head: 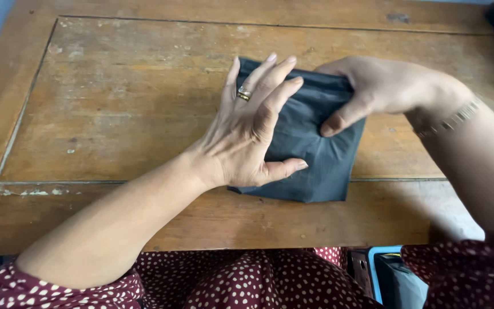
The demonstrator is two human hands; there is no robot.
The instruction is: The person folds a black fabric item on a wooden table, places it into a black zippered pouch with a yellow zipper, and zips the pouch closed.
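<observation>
Two hands (247,123) on folded cloth (310,149)

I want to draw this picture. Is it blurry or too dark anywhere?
Head view: soft, even daylight, no glare; both hands, left and right, and the dark cloth look sharp; only faint shadows on the table; the bottom corners are dimmer.
</observation>
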